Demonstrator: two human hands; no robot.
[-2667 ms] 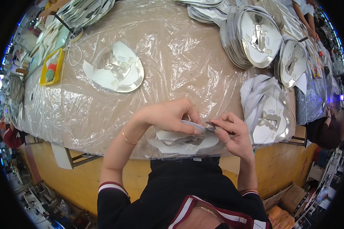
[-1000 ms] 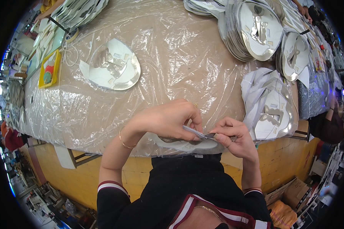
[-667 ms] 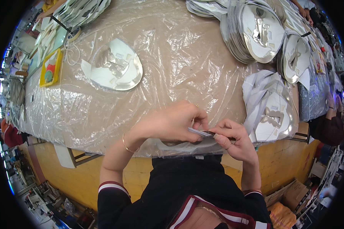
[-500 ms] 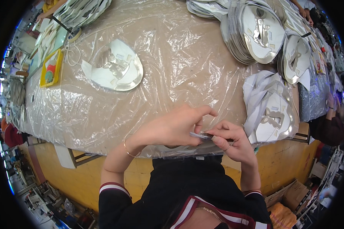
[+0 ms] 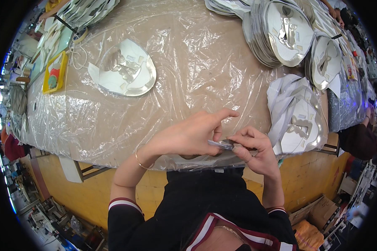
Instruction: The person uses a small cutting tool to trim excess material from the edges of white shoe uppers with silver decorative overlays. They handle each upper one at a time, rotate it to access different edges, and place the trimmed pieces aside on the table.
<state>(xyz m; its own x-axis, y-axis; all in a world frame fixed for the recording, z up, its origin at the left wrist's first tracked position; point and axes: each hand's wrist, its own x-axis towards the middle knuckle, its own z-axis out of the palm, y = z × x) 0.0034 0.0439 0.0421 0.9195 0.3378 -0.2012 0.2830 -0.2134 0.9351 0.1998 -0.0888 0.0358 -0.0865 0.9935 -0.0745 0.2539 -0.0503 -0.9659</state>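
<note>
My left hand (image 5: 192, 133) is closed with thumb and lower fingers on a thin grey-white piece (image 5: 223, 144), its index finger stretched out to the right above it. From the right, my right hand (image 5: 255, 151) pinches the free end of that piece between thumb and fingers. The piece is seen nearly edge-on and mostly covered by my hands, so its kind is unclear. Both hands are over the table's near edge. Beyond my left hand, a single white shoe upper (image 5: 141, 81) with shiny metallic trim lies flat.
Plastic sheeting covers the table (image 5: 188, 71). Stacked shoe uppers (image 5: 295, 39) stand at the back right, with a looser pile (image 5: 295, 136) beside my right hand. A yellow tray (image 5: 63, 74) with small coloured items and a white cord (image 5: 77, 56) are at left.
My right thumb and fingertips have shifted slightly at the end of the thin piece. My left hand keeps its hold. The whole view has moved a little.
</note>
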